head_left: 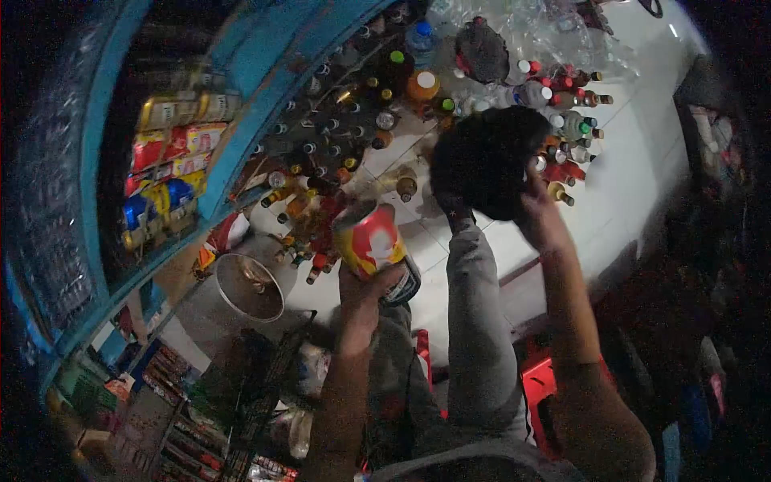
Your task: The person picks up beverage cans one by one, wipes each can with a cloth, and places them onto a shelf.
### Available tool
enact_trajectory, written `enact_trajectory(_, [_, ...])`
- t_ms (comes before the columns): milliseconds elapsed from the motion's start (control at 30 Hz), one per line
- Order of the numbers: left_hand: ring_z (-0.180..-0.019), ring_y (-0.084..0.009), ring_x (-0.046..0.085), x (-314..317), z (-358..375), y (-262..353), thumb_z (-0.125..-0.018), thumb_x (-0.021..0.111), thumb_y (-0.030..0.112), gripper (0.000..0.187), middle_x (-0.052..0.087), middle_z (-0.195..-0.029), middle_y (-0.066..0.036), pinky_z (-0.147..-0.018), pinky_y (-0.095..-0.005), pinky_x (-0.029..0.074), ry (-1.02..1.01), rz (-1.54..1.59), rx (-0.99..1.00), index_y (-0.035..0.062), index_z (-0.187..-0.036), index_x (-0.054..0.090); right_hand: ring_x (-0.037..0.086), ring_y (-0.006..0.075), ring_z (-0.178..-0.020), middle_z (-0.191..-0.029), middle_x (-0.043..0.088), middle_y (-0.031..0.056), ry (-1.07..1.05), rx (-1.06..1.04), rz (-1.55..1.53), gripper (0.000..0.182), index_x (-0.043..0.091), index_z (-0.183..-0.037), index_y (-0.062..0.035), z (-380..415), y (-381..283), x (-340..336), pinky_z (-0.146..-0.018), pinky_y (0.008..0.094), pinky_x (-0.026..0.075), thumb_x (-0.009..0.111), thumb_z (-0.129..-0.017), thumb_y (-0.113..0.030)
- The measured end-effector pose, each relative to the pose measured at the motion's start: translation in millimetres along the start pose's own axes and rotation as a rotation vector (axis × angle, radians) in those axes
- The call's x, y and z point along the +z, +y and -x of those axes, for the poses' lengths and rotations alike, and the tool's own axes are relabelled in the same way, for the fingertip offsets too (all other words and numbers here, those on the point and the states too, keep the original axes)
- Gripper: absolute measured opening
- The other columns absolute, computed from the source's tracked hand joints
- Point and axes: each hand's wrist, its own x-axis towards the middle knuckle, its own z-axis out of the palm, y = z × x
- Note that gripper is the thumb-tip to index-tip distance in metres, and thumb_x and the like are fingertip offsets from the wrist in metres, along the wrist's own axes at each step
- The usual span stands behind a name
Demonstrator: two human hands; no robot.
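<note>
My left hand [363,293] is wrapped round a tin [373,241] with a yellow and red label, tilted in front of my legs. My right hand [544,217] grips the lower right side of a dark, rounded, soft-looking thing [490,157], perhaps a cloth or cap. That dark thing hides part of my foot and some bottles behind it. Many small bottles [333,127] stand on the floor beyond both hands, with coloured and white caps. A larger orange bottle [422,85] and a blue-capped bottle [422,36] are among them.
Blue shelving [96,145] on the left holds stacked packs in yellow, red and blue [173,153]. A round bin [250,287] stands below it. Clear plastic [554,32] lies at the back. Under me is a red seat [542,394]. Pale tiles [626,185] cover the floor.
</note>
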Motion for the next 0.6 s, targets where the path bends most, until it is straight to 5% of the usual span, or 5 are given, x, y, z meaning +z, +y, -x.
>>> enact_trajectory(133, [-0.099,-0.0199,0.051,11,23,36,-0.078,0.052,0.047,0.06,0.05,-0.109,-0.008,-0.085,-0.0356,0.042,-0.348,0.415,0.113,0.0062,-0.12,0.037,0.035,0.0231,-0.116,-0.129,0.032,0.0108,-0.416,-0.095,0.38,0.07,0.026,-0.128,-0.0015,36,17,50,-0.098,0.0342,0.025,0.058,-0.066,-0.007])
enact_trajectory(167, [-0.104,-0.0204,0.048,27,31,50,-0.083,0.036,0.054,0.062,0.047,-0.115,-0.009,-0.088,-0.0357,0.041,-0.186,0.23,0.185,0.0063,-0.123,0.034,0.029,0.0234,-0.121,-0.131,0.028,0.0138,-0.67,-0.459,0.423,0.072,0.026,-0.128,-0.0018,36,-8,98,-0.1,0.0341,0.022,0.063,-0.068,-0.015])
enact_trajectory(267, [-0.107,-0.0207,0.045,15,40,50,-0.084,0.038,0.048,0.057,0.044,-0.118,-0.009,-0.089,-0.035,0.039,-0.26,0.277,0.204,0.0061,-0.124,0.033,0.023,0.0266,-0.124,-0.133,0.024,0.0181,-0.571,-0.537,0.37,0.076,0.027,-0.128,-0.0046,52,-18,163,-0.1,0.0354,0.02,0.068,-0.068,-0.027])
enact_trajectory(500, [-0.108,-0.0207,0.044,11,80,96,-0.085,0.038,0.047,0.057,0.044,-0.118,-0.009,-0.089,-0.0345,0.039,-0.256,0.272,0.251,0.0062,-0.124,0.033,0.013,0.0393,-0.126,-0.137,0.011,0.0214,-0.527,-0.845,0.817,0.054,0.056,-0.109,-0.0232,128,-22,201,-0.102,0.044,0.016,0.065,-0.057,-0.015])
enact_trajectory(600, [-0.108,-0.0207,0.044,12,109,124,-0.085,0.037,0.047,0.056,0.044,-0.119,-0.009,-0.089,-0.0343,0.039,-0.266,0.267,0.295,0.0062,-0.124,0.033,0.015,0.0402,-0.125,-0.138,0.011,0.021,-0.499,-0.907,0.858,0.055,0.055,-0.111,-0.0223,160,-44,214,-0.102,0.0436,0.017,0.065,-0.057,-0.013])
